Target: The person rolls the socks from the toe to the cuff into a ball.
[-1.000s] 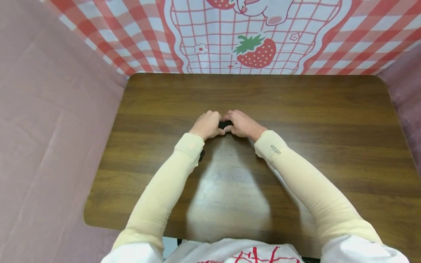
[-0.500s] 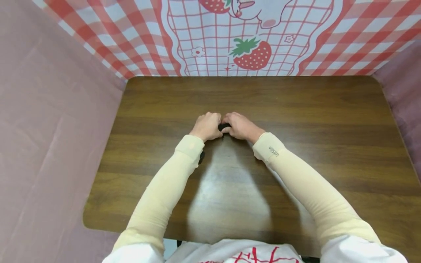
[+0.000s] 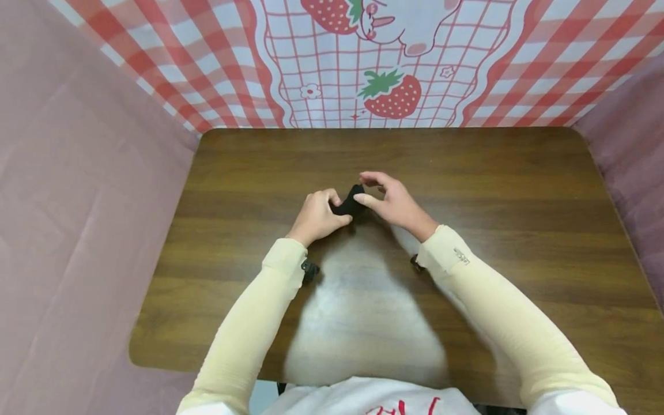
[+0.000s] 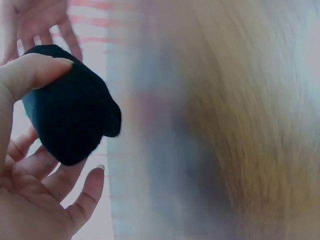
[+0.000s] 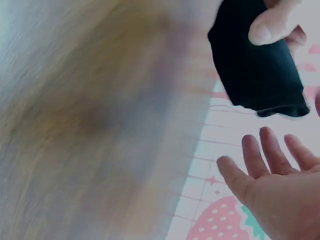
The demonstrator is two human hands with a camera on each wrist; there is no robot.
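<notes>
A folded black cloth (image 3: 354,197), a compact sock-like bundle, is between my hands above the middle of the table. My left hand (image 3: 317,214) holds it, with the thumb on one face and the fingers behind. The left wrist view shows the cloth (image 4: 70,117) as a rounded bundle with a small flap at one side. My right hand (image 3: 396,203) is spread at its other end, and the right thumb overlaps the bundle in the head view. In the right wrist view, the right fingers (image 5: 262,160) are extended below the cloth's (image 5: 255,65) folded edge.
A brown wood-grain table (image 3: 519,230) spans the space. Behind it hangs a red-and-white checked curtain (image 3: 207,69) with strawberry prints; pink fabric (image 3: 78,202) covers the left side. Small dark devices (image 3: 310,271) sit at both wrists, and pale sleeves (image 3: 244,328) cover the forearms.
The right hand has let go of the cloth and opened its fingers. The left hand has moved slightly left and nearer the body, still holding the cloth, which now stands tilted and shows more.
</notes>
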